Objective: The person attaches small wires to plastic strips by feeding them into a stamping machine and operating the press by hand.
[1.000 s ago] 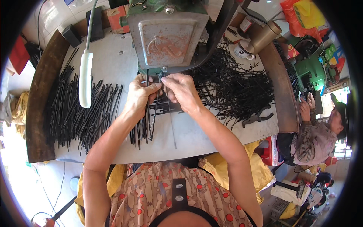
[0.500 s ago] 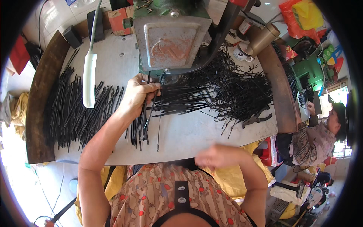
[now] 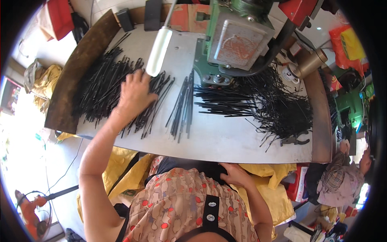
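Observation:
My left hand (image 3: pixel 136 93) lies with spread fingers on the wide left-hand bundle of thin black rods (image 3: pixel 100 86), some with flattened or looped tips. Right of it, a small separate bunch of the same rods (image 3: pixel 182 109) rests on the pale metal tabletop (image 3: pixel 225 139). The green press machine (image 3: pixel 242 44) stands behind that bunch. Below the table's near edge, my right hand (image 3: pixel 237 175) rests by the dark cloth at my lap, thumb and forefinger apart. Its other fingers are partly hidden, and I see nothing held in it.
More black rods (image 3: pixel 225 101) lie crosswise before the press, beside a tangled heap (image 3: pixel 282 105). Pliers (image 3: pixel 295 139) lie near the heap. A white mug (image 3: pixel 291 73) and a gold flask (image 3: pixel 312 62) stand behind. A white lamp (image 3: pixel 159 52) hangs low. Another person (image 3: pixel 342 181) sits at right.
My left hand has left the press front and moved left onto the rod bundle, opening. My right hand has dropped to my lap. The view has shifted, so the table appears further right.

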Demonstrator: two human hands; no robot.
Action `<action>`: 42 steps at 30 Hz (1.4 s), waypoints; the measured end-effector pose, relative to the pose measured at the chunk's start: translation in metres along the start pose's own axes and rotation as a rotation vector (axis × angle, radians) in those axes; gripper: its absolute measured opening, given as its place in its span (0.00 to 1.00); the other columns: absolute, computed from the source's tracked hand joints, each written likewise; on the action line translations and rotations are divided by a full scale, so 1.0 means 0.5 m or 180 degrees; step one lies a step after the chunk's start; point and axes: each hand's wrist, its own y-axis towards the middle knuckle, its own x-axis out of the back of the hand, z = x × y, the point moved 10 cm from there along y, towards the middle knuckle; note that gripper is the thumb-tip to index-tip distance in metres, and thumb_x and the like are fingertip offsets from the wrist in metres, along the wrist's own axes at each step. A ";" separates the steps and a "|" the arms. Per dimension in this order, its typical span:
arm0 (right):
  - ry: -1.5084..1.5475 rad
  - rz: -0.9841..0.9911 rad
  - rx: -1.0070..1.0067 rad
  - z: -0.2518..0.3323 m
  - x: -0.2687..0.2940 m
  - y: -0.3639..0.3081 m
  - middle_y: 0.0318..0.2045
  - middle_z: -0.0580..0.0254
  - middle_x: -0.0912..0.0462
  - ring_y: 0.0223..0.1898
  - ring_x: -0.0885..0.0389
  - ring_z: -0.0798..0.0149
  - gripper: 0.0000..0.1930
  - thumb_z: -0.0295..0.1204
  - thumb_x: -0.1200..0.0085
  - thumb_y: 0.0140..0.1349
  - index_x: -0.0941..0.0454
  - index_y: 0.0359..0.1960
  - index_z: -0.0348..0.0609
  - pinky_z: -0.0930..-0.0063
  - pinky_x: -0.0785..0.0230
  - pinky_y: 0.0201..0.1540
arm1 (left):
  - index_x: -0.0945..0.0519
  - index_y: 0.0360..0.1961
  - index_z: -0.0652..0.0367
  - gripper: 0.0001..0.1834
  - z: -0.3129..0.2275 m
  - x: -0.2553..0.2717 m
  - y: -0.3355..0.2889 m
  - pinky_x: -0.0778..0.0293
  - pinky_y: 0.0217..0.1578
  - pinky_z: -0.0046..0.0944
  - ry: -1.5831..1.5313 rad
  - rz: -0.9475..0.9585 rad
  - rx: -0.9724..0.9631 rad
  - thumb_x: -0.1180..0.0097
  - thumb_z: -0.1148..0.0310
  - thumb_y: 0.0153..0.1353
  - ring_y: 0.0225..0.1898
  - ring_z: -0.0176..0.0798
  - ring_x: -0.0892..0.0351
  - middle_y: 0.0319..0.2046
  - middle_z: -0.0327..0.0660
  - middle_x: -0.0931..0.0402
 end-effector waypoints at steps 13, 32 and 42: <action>0.1499 0.0121 0.0094 0.028 -0.024 0.047 0.52 0.48 0.34 0.56 0.39 0.58 0.29 0.27 0.57 0.42 0.36 0.53 0.39 0.73 0.50 0.57 | 0.21 0.29 0.57 0.13 -0.069 -0.167 -0.390 0.31 0.32 0.41 -0.1926 0.2617 -0.0909 0.50 0.59 0.53 0.30 0.46 0.25 0.25 0.46 0.24; 0.0027 0.1160 0.1779 0.249 -0.211 0.256 0.48 0.43 0.31 0.50 0.33 0.49 0.37 0.50 0.46 0.45 0.40 0.56 0.46 0.66 0.43 0.54 | 0.24 0.29 0.65 0.11 0.031 -0.365 -0.586 0.30 0.26 0.34 -0.3334 0.1974 0.0630 0.47 0.66 0.50 0.24 0.36 0.24 0.21 0.43 0.25; -0.0959 0.0106 0.0841 0.207 -0.101 0.134 0.29 0.43 0.23 0.36 0.25 0.46 0.20 0.44 0.53 0.54 0.24 0.33 0.37 0.58 0.34 0.42 | 0.27 0.26 0.66 0.12 0.075 -0.364 -0.603 0.32 0.26 0.38 -0.2891 0.1685 0.0572 0.45 0.66 0.47 0.26 0.39 0.26 0.22 0.48 0.26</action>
